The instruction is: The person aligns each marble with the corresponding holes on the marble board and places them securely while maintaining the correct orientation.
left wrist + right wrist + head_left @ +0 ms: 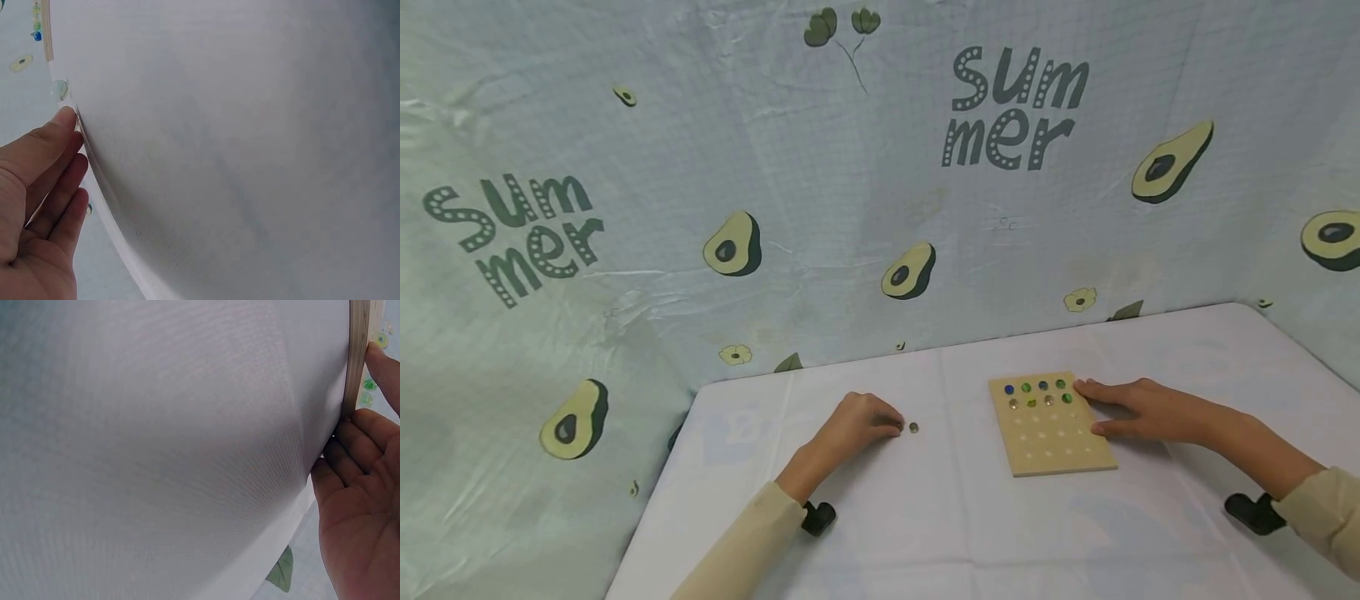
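My left hand (pixel 857 425) is low over the white table, thumb and fingertips together at a small glass marble (pixel 901 426) that they mostly hide. Just right of the fingertips lies another glass marble (pixel 913 427); in the left wrist view a clear marble (pixel 59 90) shows beyond the thumb. A square wooden board (pixel 1060 454) with rows of shallow hollows lies to the right. Blue, green and clear marbles (pixel 1026 388) fill its two far rows. My right hand (pixel 1138 408) touches the board's right edge, thumb and fingers spread along it; the right wrist view shows the edge (pixel 357 362) close up.
The white-covered table (pixel 955 517) ends at a hanging cloth (pixel 820 183) printed with avocados and lettering, behind and at the sides. A black wrist camera mount (pixel 818 518) hangs under the left wrist, another (pixel 1255 512) under the right.
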Motion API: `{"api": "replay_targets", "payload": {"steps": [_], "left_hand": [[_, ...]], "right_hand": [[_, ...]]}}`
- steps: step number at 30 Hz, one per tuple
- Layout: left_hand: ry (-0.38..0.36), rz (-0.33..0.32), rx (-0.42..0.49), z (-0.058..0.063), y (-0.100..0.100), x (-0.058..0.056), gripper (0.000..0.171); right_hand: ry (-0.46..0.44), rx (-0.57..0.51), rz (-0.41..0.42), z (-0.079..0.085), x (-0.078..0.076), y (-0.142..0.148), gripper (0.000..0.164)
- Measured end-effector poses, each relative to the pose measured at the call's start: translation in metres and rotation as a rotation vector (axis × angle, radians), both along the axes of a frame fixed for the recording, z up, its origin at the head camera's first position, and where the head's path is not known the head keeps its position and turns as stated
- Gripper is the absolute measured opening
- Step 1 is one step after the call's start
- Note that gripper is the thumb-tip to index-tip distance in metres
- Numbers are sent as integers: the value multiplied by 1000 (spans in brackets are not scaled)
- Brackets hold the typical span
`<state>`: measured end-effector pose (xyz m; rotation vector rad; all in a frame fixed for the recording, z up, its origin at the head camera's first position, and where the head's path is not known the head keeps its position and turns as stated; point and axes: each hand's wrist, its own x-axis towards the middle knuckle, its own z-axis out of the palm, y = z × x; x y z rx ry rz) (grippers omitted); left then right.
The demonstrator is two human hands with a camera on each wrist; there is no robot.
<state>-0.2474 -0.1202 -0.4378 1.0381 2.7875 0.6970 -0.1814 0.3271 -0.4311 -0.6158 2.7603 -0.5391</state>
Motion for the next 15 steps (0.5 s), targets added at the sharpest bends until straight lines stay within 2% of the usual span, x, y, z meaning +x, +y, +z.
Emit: {"api": "replay_targets", "payload": {"steps": [8, 15], "left_hand": [[25, 21, 9, 4, -1, 3, 12], [56, 41, 61, 9, -4, 7, 11]], "right_hand": [[12, -12, 9, -1, 1, 2, 85], [10, -3, 6, -2, 0, 2, 85]]}}
